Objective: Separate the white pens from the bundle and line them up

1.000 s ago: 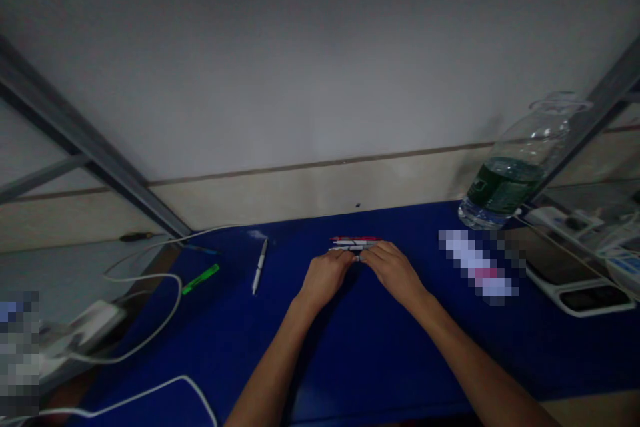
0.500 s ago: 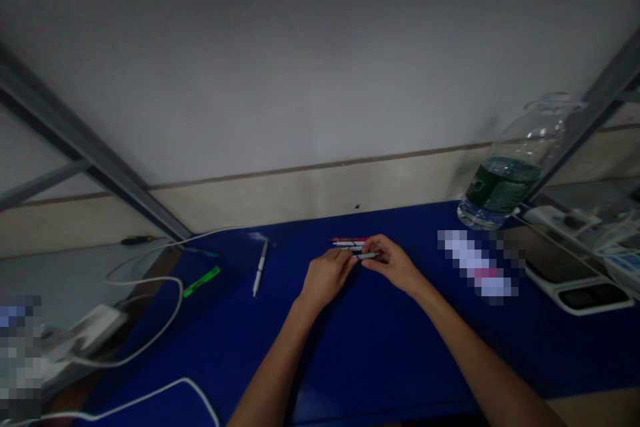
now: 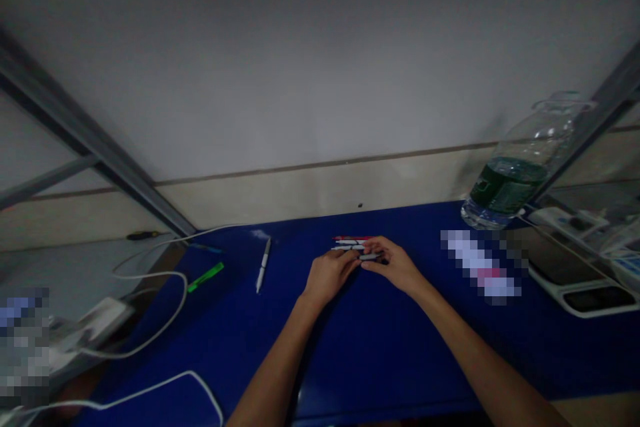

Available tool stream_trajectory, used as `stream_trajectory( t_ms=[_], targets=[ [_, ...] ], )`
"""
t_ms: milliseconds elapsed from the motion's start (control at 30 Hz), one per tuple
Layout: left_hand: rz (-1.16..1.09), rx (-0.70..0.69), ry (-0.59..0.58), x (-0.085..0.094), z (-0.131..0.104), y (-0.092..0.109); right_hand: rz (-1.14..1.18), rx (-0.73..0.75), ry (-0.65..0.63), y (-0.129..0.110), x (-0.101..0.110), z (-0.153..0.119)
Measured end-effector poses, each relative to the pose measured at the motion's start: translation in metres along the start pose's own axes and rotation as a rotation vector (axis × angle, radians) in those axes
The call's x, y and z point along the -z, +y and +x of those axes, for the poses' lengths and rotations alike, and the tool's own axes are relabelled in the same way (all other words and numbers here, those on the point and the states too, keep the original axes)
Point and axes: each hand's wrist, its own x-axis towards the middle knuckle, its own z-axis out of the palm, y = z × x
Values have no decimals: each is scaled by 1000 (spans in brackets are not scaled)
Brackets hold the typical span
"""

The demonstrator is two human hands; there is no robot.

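A white-and-grey pen [image 3: 369, 257] lies crosswise between my two hands. My right hand [image 3: 393, 261] is closed on its right end, thumb and fingers pinching it. Curled around its left end, my left hand [image 3: 327, 273] is closed too; its fingertips are partly hidden behind the knuckles. Just beyond my fingers, a red pen [image 3: 345, 238] and white pens [image 3: 345, 247] lie side by side on the blue tabletop [image 3: 370, 347], their right ends hidden by my right hand. Farther left, another white pen [image 3: 264, 265] with a grey end rests alone.
A green strip-like object [image 3: 206, 277] and a white cable [image 3: 185, 280] are at left. On the right stand a large clear bottle [image 3: 510, 180] with a green label and a white weighing scale [image 3: 575, 280]. A blurred-out object [image 3: 480, 263] lies before the bottle. The wall [image 3: 320, 190] closes the back.
The view has shifted slightly. More of the white pens beyond my hands shows now. Both hands stay around the same pen with only small finger movement.
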Motion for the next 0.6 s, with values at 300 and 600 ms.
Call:
stream_trajectory(
  t_ms=[300, 600],
  targets=[
    [-45, -82, 78, -8, 4, 6, -105, -93, -19, -6, 0, 1],
    [-59, 47, -7, -4, 2, 7, 49, -80, -14, 4, -3, 1]
  ],
)
